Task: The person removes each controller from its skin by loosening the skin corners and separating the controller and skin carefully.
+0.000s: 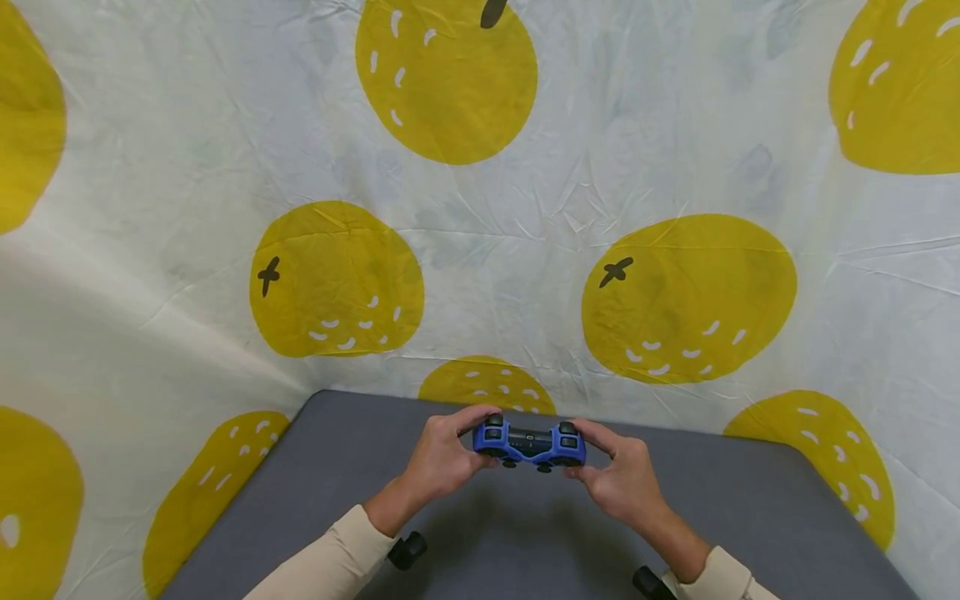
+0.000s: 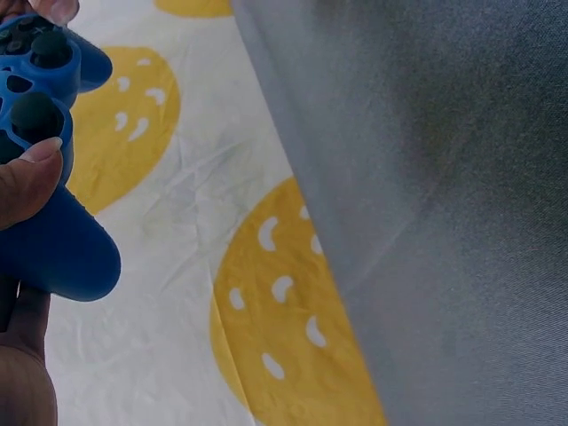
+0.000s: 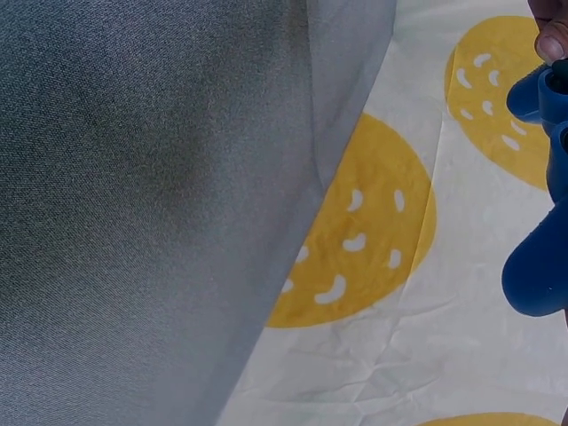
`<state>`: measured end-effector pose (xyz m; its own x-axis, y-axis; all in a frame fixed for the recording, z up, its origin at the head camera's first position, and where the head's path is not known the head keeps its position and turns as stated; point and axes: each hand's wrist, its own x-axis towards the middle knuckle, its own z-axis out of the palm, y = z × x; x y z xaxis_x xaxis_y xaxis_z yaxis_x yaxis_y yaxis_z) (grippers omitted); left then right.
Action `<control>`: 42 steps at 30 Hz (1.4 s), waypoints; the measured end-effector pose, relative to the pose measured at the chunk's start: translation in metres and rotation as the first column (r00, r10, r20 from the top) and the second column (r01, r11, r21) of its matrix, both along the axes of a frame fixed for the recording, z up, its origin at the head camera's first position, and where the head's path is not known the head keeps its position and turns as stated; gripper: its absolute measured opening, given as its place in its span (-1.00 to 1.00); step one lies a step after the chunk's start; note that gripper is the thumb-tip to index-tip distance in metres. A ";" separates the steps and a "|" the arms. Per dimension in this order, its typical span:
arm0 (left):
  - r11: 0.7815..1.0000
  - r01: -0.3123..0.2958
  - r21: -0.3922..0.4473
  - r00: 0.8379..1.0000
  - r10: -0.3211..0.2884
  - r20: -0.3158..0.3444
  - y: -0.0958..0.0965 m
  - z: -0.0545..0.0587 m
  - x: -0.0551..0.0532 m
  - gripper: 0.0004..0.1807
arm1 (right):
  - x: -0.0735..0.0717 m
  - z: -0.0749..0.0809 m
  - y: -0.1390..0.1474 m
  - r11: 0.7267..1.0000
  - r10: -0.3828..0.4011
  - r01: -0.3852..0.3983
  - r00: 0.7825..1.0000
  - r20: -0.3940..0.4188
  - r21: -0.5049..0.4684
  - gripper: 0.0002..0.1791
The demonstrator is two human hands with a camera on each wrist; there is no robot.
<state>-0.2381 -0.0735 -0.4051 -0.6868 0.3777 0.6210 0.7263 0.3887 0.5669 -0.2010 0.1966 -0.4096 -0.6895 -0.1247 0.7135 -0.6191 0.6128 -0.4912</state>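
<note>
A blue game controller (image 1: 531,442) with black buttons and sticks is held up above the grey surface, its trigger edge toward the head camera. My left hand (image 1: 442,454) grips one end between thumb and fingers. At the opposite end my right hand (image 1: 622,475) pinches it the same way. In the left wrist view the left thumb (image 2: 34,182) lies beside a stick of the controller (image 2: 67,244). Only part of the controller (image 3: 541,262) enters the right wrist view, at its right edge, where most of the right hand is out of frame.
Below the hands spreads a grey cloth-covered table (image 1: 525,550). A white curtain (image 1: 510,283) printed with yellow fruit hangs behind it and along the sides. Dark wrist-camera mounts show near the left sleeve (image 1: 330,554) and the right sleeve (image 1: 716,575).
</note>
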 end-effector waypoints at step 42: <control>0.999 -0.031 0.042 0.960 0.042 -0.276 0.006 -0.010 -0.005 -0.40 | -0.010 -0.006 0.003 0.996 0.084 -0.086 0.967 -0.240 0.004 -0.25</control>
